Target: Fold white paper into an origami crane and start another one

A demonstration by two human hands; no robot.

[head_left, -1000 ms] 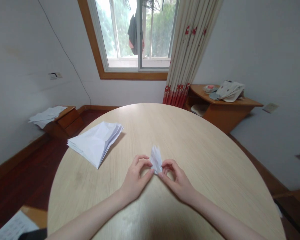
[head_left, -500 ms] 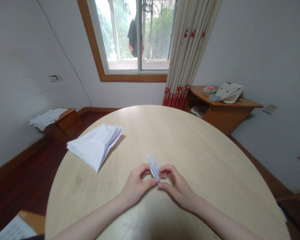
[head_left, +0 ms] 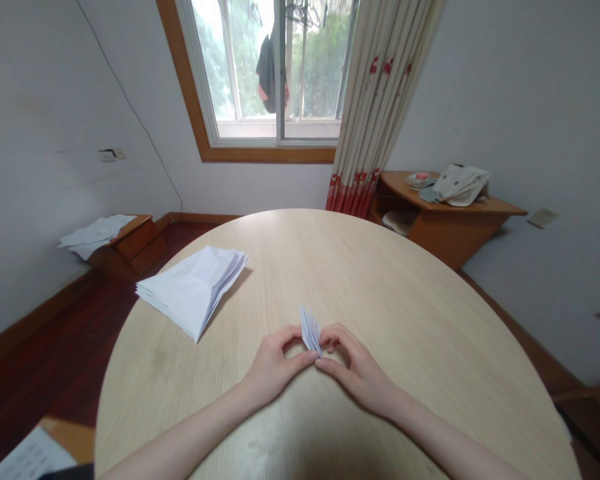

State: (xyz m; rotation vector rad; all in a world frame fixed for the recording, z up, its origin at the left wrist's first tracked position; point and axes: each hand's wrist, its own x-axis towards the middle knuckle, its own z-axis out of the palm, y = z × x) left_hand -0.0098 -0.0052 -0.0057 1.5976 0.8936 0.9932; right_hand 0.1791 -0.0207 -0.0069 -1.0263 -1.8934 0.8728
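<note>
A small folded white paper piece point(head_left: 309, 329) stands upright between my two hands near the middle of the round light wooden table point(head_left: 390, 293). My left hand point(head_left: 274, 363) pinches its lower left side with thumb and fingers curled. On the other side, my right hand point(head_left: 355, 363) pinches the lower right in the same way. Both thumbs meet just below the paper. A stack of folded white sheets point(head_left: 193, 287) lies on the table to the left, well apart from my hands.
A low wooden drawer unit with loose sheets point(head_left: 107, 233) stands on the floor at left. At right is a wooden corner shelf point(head_left: 445, 213) with cloth on it. A window and curtain point(head_left: 375, 100) are beyond the table. Paper lies at the lower left corner point(head_left: 30, 457).
The paper piece has come down and turned narrower between my fingers, and both hands have drawn slightly closer to me on the table.
</note>
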